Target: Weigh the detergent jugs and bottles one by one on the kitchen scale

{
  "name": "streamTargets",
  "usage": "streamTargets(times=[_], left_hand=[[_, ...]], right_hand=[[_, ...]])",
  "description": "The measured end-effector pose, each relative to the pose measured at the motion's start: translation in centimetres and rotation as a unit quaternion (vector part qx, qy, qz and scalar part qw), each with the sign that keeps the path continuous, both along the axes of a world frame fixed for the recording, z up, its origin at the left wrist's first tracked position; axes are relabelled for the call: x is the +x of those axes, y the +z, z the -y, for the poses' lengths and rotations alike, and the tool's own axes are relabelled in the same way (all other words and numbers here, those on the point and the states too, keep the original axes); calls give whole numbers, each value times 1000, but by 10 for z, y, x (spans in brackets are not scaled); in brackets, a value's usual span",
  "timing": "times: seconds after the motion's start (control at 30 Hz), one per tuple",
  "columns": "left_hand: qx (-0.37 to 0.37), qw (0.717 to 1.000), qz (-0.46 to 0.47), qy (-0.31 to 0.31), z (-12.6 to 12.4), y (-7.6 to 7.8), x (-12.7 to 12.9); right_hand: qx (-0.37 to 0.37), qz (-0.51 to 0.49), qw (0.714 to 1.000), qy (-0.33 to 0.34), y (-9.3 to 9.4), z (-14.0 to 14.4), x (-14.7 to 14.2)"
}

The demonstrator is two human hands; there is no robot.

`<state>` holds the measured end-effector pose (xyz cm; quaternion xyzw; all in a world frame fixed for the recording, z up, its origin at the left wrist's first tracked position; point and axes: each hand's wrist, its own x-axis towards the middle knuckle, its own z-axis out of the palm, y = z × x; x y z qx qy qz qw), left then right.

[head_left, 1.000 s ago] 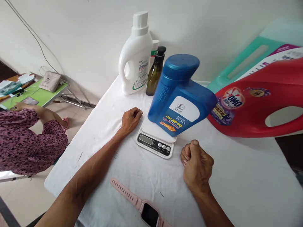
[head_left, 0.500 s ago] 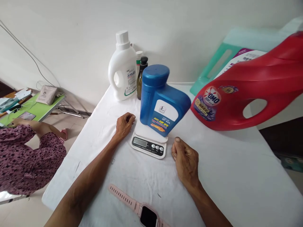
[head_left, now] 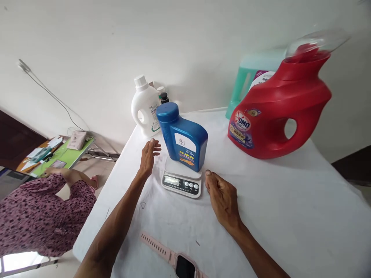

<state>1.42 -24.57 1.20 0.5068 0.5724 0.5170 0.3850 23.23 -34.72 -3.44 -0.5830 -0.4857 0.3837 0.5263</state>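
A blue motor oil bottle [head_left: 182,143] stands upright on a white kitchen scale [head_left: 181,185], whose small display faces me. Left of the bottle, my left hand [head_left: 148,155] is raised with its fingers apart and holds nothing. My right hand [head_left: 222,196] rests by the scale's right front corner, its fingers curled in and the thumb on top. I see nothing in it. Neither hand appears to touch the bottle. In front of the scale lies a pink smartwatch [head_left: 184,266], partly cut off by the lower edge.
Behind the scale stand a white detergent jug [head_left: 146,106] and a dark pump bottle [head_left: 164,97]. To the right are a large red detergent jug [head_left: 275,112] and a green jug [head_left: 236,90]. A person in a patterned pink garment [head_left: 43,220] sits left, beside a green table [head_left: 71,156].
My left hand has opened and lifted from beside the scale. My right hand remains curled near the scale. The view has shifted, and the scale's display looks brighter.
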Motion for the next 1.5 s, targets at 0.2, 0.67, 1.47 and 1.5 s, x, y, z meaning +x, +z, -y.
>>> streamTargets(times=[0.2, 0.67, 1.47, 1.5], left_hand=[[103, 983, -81, -127, -14, 54, 13], [100, 969, 73, -215, -37, 64, 72], [100, 993, 21, 51, -192, 25, 230], [89, 995, 14, 52, -190, 23, 230]], right_hand=[[3, -5, 1000, 5, 4, 1, -1], [12, -28, 999, 15, -7, -7, 1], [27, 7, 1000, 14, -17, -10, 0], [25, 6, 1000, 14, -17, -9, 0]])
